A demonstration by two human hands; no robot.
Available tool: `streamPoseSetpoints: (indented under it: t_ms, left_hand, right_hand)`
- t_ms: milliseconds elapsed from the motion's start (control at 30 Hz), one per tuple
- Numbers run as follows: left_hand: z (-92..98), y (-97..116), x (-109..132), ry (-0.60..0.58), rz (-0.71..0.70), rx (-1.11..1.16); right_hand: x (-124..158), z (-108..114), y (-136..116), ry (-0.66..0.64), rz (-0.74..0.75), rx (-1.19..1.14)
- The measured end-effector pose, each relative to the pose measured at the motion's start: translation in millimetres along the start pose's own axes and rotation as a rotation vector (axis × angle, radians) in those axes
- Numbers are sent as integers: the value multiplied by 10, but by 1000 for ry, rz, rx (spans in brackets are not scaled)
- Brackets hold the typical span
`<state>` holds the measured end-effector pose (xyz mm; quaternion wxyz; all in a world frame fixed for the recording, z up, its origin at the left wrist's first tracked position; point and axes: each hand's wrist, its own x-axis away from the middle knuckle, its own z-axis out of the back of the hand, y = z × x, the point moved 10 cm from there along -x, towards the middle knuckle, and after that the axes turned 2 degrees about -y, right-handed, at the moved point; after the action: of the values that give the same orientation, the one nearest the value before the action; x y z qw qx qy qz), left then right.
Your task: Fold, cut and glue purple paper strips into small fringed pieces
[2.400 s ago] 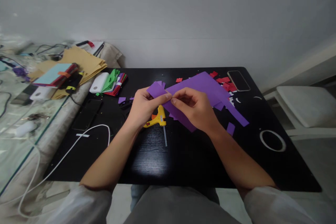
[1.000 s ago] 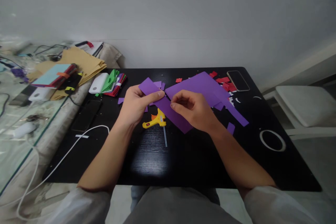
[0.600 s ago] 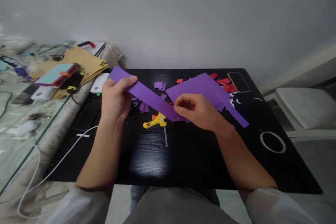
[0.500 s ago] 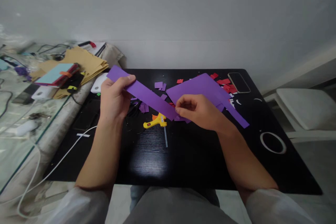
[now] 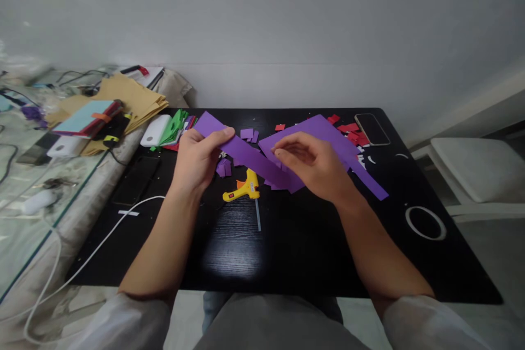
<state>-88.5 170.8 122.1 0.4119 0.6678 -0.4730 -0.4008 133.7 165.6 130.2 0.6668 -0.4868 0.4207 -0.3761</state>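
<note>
Purple strip point(image 5: 254, 157) slants from far left to near right above the surface point(image 5: 328, 251), pinched toward its far end by the left hand point(image 5: 199, 156). The right hand point(image 5: 314, 164) curls nearby; any grip is unclear.

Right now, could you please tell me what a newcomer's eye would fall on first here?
Probably the long purple strip pinched in the left hand, slanting above the middle of the black table. Next might come the bright yellow glue gun lying nearer the person, then the red scraps beside the phone at the table's far right corner.
</note>
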Motion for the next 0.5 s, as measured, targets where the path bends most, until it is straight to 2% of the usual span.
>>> streamPoseSetpoints:
  t_ms: [100,167,333,500]
  left_hand:
    - [-113,-98,59,-64,53,3]
    - [-162,-158,98,-86,77,6]
    - [-305,-305,177,-155,119,-6]
    - [-423,-276,217,-226,69,-29]
  right_hand:
    - [18,-166,31,-76,-28,57]
    - [27,-203,36,-83,-30,125]
    - [20,-190,41,-67,-17,153]
    - [10,-129,73,-22,-43,135]
